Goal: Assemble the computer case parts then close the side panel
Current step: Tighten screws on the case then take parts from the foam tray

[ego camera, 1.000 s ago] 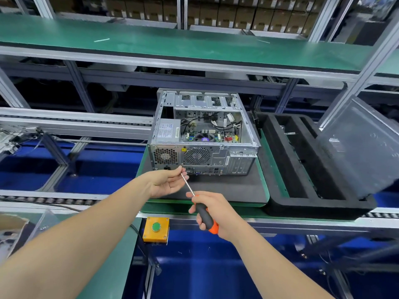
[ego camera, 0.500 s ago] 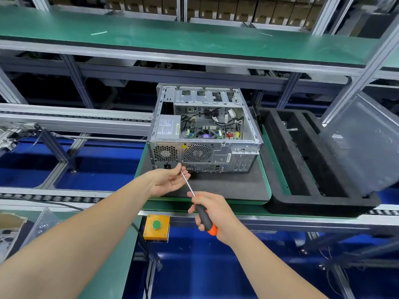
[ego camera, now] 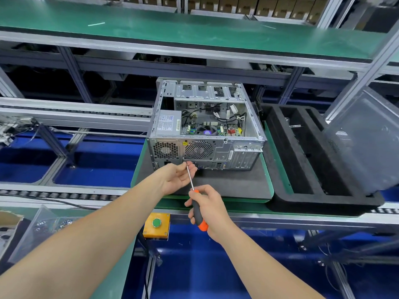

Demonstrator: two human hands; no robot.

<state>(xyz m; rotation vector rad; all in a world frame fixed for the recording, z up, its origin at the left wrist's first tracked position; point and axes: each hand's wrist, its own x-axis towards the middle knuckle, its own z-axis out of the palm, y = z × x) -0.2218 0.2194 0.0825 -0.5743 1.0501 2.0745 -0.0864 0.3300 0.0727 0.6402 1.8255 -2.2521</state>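
Computer case (ego camera: pixel 207 126) lies on its side with the open side up, standing on the black mat of a green-edged pallet (ego camera: pixel 233 184), towards the pallet's far edge and closer to its left edge than its right. It is bare silver metal. The rear panel faces me, with two honeycomb fan grilles on the left and slot covers on the right. Inside I see a labelled power supply at the left, a board with black and white cables, and a drive cage at the far end.

My right grip (ego camera: pixel 208 207) is wrapped round the black-and-orange handle of a screwdriver (ego camera: pixel 197 209), over the pallet's near edge. My left grip (ego camera: pixel 177 176) pinches the thin shaft near its tip, just in front of the rear panel's lower edge.

A grey side panel (ego camera: pixel 367 143) leans in a black foam tray (ego camera: pixel 278 165), beside the pallet's right edge.
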